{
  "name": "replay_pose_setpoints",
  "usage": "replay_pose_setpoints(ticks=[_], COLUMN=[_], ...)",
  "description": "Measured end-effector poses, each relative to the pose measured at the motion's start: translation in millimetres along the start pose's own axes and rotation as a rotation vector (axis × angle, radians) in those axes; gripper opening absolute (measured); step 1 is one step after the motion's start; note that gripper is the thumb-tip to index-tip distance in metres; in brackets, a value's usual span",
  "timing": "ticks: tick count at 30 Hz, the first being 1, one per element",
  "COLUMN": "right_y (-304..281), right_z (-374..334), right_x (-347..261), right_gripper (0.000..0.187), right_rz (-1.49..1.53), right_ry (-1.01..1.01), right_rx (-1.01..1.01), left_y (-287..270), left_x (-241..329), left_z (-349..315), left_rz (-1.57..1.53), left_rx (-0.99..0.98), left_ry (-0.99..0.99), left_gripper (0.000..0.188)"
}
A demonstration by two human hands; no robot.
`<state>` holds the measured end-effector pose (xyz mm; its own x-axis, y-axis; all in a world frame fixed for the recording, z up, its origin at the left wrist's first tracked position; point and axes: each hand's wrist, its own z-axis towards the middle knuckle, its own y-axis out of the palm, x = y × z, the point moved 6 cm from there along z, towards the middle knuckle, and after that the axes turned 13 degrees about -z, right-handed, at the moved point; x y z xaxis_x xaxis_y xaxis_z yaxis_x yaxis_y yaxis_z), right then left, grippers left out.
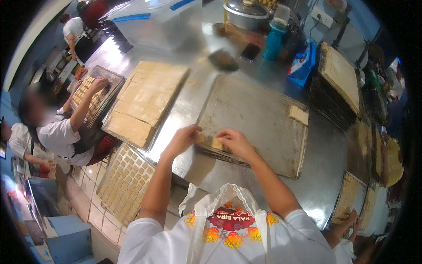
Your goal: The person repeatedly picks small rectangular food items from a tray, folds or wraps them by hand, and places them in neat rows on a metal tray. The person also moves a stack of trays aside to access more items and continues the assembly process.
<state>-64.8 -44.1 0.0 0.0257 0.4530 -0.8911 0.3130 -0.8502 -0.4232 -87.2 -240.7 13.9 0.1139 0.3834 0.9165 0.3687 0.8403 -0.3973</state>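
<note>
A wide metal baking tray (255, 119) lies in front of me on the steel table. At its near left corner my left hand (187, 137) is closed, its fingertips against a small pale dough piece (201, 138) that is blurred. Just to the right, my right hand (235, 143) pinches another square dough piece (216, 144) at the tray's near edge. A block of cut dough pieces (299, 115) sits at the tray's far right corner. To the left, a large scored sheet of dough (145, 99) covers another tray.
A co-worker (61, 127) at the left handles pieces on a tray (94, 94). Below, a tray of cut pieces (125, 185) stands low. Stacked trays (336, 86) rise at the right. A phone (250, 52), blue bottle (274, 39) and pot (246, 15) stand far back.
</note>
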Motion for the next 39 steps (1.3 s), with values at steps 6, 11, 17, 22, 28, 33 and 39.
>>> replay_pose_setpoints(ticks=[6, 11, 17, 22, 28, 33, 39], right_y=[16, 17, 26, 27, -91, -263, -305], right_z=[8, 0, 6, 3, -27, -54, -22], right_x=[-14, -16, -12, -4, 35, 82, 138], right_gripper=[0.026, 0.029, 0.031, 0.033, 0.037, 0.05, 0.072], right_rz=[-0.459, -0.529, -0.551, -0.498, -0.396, -0.623, -0.813], right_ry=[-0.344, -0.423, -0.393, -0.448, -0.064, 0.176, 0.44], right_rx=[0.248, 0.235, 0.194, 0.245, 0.47, 0.638, 0.156], left_y=[-5, 7, 15, 21, -4, 10, 57], left_x=[14, 13, 11, 5, 3, 4, 38], left_z=[11, 9, 9, 12, -10, -20, -8], left_rz=[0.26, 0.394, 0.385, 0.436, 0.236, -0.028, -0.148], left_rx=[0.067, -0.04, -0.106, -0.181, 0.068, 0.131, -0.035], left_ry=[0.237, 0.219, 0.319, 0.372, 0.195, 0.081, 0.03], left_gripper=[0.021, 0.025, 0.009, 0.009, 0.027, 0.021, 0.02])
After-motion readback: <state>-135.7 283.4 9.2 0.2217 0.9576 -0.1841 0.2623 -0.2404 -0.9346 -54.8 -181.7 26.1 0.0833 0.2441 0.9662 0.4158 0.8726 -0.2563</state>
